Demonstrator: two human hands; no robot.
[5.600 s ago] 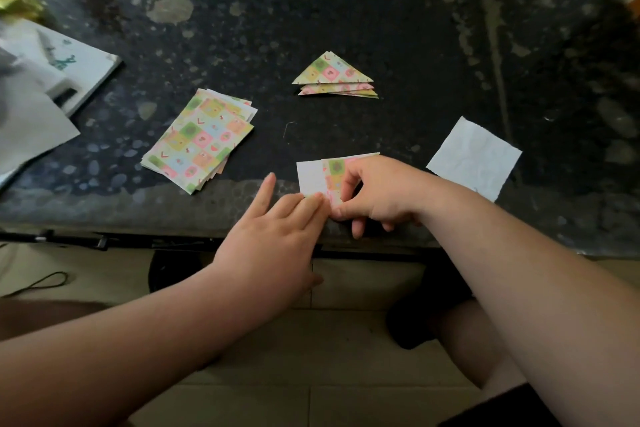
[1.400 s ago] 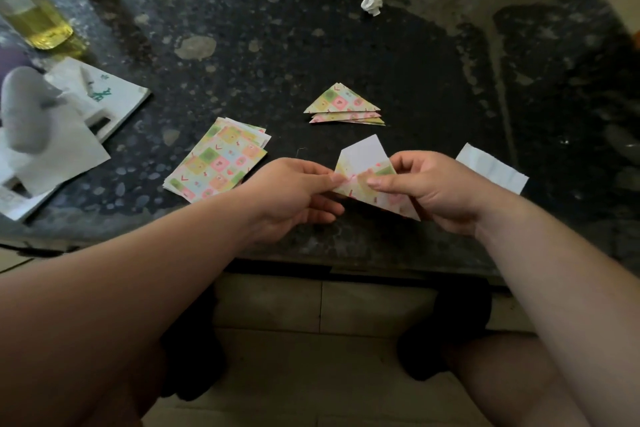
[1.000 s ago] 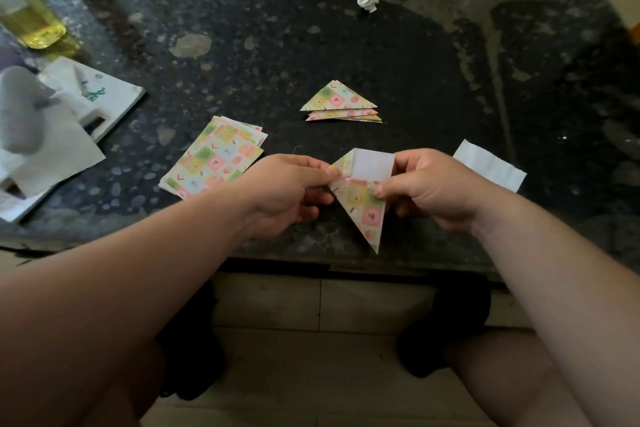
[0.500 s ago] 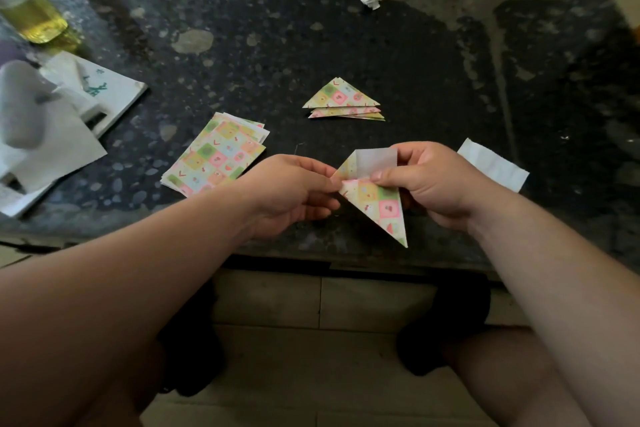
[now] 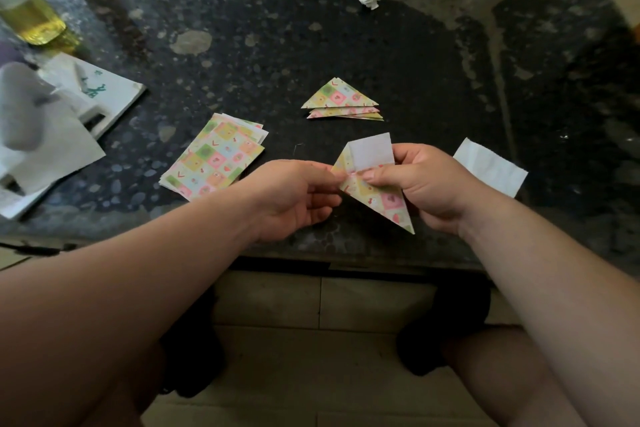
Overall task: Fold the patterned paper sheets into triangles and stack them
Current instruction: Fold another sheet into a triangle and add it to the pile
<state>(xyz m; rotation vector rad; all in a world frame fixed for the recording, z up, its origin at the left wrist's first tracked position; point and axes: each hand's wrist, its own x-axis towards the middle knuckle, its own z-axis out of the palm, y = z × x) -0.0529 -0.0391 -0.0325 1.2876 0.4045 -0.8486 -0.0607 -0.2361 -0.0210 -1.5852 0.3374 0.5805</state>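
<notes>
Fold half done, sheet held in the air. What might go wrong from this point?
1. The left hand and right hand pinch the sheet above the table, its white flap sticking up. A crease pressed without support may run crooked and not match the triangle stack.
2. The sheet's tip hangs near the table's front edge, so a slip might drop it to the floor.

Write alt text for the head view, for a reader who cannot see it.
A left hand and a right hand pinch a half-folded patterned sheet, white flap up, over the near edge of a dark table. Beyond it lie a stack of folded triangles and, further left, a pile of flat patterned sheets.
</notes>
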